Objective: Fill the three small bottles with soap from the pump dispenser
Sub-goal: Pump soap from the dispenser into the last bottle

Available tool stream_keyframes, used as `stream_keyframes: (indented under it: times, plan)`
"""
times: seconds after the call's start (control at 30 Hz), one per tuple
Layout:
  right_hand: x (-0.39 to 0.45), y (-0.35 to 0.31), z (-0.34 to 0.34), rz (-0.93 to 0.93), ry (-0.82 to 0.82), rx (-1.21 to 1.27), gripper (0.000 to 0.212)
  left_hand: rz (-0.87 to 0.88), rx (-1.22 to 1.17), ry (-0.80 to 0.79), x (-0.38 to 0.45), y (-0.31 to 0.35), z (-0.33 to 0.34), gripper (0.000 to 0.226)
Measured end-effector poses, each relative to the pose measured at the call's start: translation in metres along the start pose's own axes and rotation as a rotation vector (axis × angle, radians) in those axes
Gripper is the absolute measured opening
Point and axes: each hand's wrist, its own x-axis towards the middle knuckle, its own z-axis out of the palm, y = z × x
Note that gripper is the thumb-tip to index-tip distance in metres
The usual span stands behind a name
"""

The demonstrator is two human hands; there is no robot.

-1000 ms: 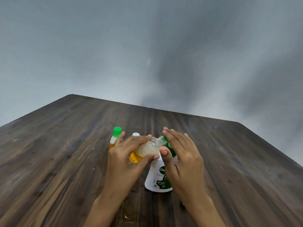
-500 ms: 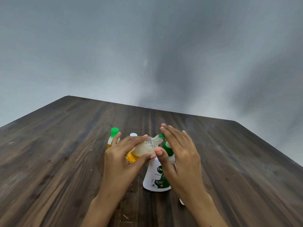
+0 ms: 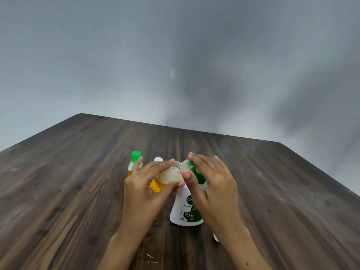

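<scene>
I see the left hand [image 3: 142, 190] holding a small clear plastic bottle [image 3: 169, 176] tilted on its side above the dark wood-grain counter [image 3: 68, 182]. The left grip is clamped on this bottle: thumb below, fingers curled over the top. The bottle holds amber soap topped with pale foam, and its uncapped neck points right, meeting the green pump head [image 3: 197, 174] of the white pump dispenser [image 3: 183, 211].

The right hand [image 3: 214, 186] rests over the pump head. Its fingers lie nearly straight across the top, with the thumb extended toward the bottle's neck; this grip is apart, curled round nothing that I can see. The dispenser stands upright on the counter between the two forearms, with its green-and-white label facing me.

Behind the left hand stand two more small bottles: one with a green cap [image 3: 136, 155] and amber contents, and, just beside it to the right, one with a white cap [image 3: 158, 159]. The white-capped bottle's body is hidden by the fingers.

A small white object [image 3: 215, 237] lies on the counter beside the right wrist; I cannot identify it.
</scene>
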Motion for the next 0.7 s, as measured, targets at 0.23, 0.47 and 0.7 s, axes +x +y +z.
stream_keyframes:
  times: [0.23,0.47,0.7]
  plan:
    - [-0.0008,-0.0009,-0.0022,-0.023,-0.032,-0.035,0.072,0.008,-0.028,0.002,0.0003,0.0009,-0.0004,0.042]
    - [-0.0026,-0.0013,-0.0039,-0.020,-0.088,-0.050,0.075,0.012,-0.029,-0.005,0.0001,-0.0008,-0.0012,0.050]
    - [0.0022,-0.0025,-0.0037,-0.008,-0.062,-0.076,0.075,0.012,0.001,-0.010,-0.0007,-0.0011,-0.0004,0.046]
